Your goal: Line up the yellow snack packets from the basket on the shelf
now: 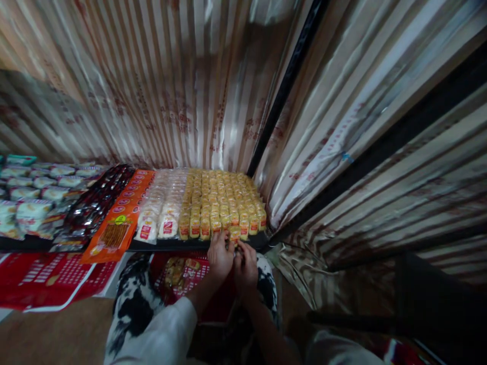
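My left hand (pixel 220 255) and my right hand (pixel 247 263) are close together at the shelf's front edge. Between their fingertips is a small yellow snack packet (pixel 235 234) with a red label, gripped from both sides. Just behind it stand tight rows of matching yellow packets (pixel 220 195), their red labels facing me. Below my left forearm, a red basket (pixel 203 258) holds a few more wrapped yellow packets (pixel 175 271).
White wrapped packets (pixel 167 205), an orange snack bag (pixel 122 213), dark shiny packs (pixel 101 197) and pale packs (pixel 34 210) line the black shelf (pixel 152 245) leftward. Striped curtain (pixel 182 91) hangs behind, with black poles (pixel 283 96) at right. Another red basket (pixel 41 279) sits at left.
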The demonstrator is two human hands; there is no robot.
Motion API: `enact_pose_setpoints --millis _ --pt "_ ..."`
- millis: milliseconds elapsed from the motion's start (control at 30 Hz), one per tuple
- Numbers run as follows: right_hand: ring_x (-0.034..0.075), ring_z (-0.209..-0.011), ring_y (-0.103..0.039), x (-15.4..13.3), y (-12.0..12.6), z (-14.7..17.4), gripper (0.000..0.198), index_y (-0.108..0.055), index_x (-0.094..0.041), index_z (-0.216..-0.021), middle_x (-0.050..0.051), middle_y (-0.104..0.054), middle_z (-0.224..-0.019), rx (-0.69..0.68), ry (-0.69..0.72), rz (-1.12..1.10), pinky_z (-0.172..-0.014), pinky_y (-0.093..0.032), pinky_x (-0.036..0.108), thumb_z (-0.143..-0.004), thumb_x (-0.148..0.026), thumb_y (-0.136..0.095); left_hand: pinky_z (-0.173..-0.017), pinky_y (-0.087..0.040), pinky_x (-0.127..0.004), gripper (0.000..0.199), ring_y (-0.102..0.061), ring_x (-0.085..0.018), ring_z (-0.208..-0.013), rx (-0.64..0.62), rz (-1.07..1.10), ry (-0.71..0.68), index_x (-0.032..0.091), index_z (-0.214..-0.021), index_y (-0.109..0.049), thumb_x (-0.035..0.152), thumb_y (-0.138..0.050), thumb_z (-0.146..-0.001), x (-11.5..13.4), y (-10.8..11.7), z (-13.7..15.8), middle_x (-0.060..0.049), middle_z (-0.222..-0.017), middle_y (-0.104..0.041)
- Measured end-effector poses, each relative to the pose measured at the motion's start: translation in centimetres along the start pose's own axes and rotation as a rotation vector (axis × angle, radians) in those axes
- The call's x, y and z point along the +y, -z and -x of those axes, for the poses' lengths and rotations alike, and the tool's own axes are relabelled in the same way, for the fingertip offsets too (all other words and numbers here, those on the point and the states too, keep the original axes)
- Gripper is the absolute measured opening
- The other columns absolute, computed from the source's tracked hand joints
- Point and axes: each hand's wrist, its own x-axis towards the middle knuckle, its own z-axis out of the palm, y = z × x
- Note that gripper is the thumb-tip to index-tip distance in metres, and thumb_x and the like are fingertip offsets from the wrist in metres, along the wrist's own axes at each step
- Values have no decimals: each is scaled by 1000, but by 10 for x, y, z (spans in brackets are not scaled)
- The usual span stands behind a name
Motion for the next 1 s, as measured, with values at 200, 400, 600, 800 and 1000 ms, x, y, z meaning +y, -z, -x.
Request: enact_pose_setpoints --millis 200,400,600,800,1000 --pt "21 -105 -50 30 -2 -22 40 -53 -16 -121 12 -54 -109 -26 85 34 -92 -43 41 -85 -19 -33 -79 -47 -30 33 -59 -20 -92 29 -69 19 15 -115 -52 22 -43 -84 3 -19 -10 -12 -109 -56" --pt "19 -102 -53 50 -2 -30 47 -51 -19 -125 11 -54 -108 -34 76 43 -89 -46 37 -82 -14 -33 -79 -47 -30 29 -59 -19 -91 95 -48 -46 15 -111 -50 19 -43 -83 -3 -35 -14 -10 -104 -57" --pt "20 -105 -52 52 -3 -27 47 -50 -22 -127 10 -53 -111 -60 31 61 -89 -46 36 -82 -16 -34 -74 -47 -30 23 -59 -20 -86 148 -60 -37 15 -104 -48 21 -43 -83 1 -46 -13 -10 -99 -57" --pt "20 -107 -51 45 -1 -28 44 -46 -20 -129 11 -53 -114 -69 20 37 -91 -45 38 -87 -21 -33 -72 -46 -29 21 -59 -19 -83 132 -103 -88 17 -103 -49 21 -39 -85 -2 -43 -16 -8 -92 -58" --pt "20 -110 -50 39 1 -25 43 -45 -20 -130 12 -52 -117 -79 101 10 -91 -45 38 -89 -20 -32 -73 -47 -29 25 -60 -19 -82 81 -163 -109 16 -108 -50 22 -37 -87 -5 -41 -22 -10 -96 -62"
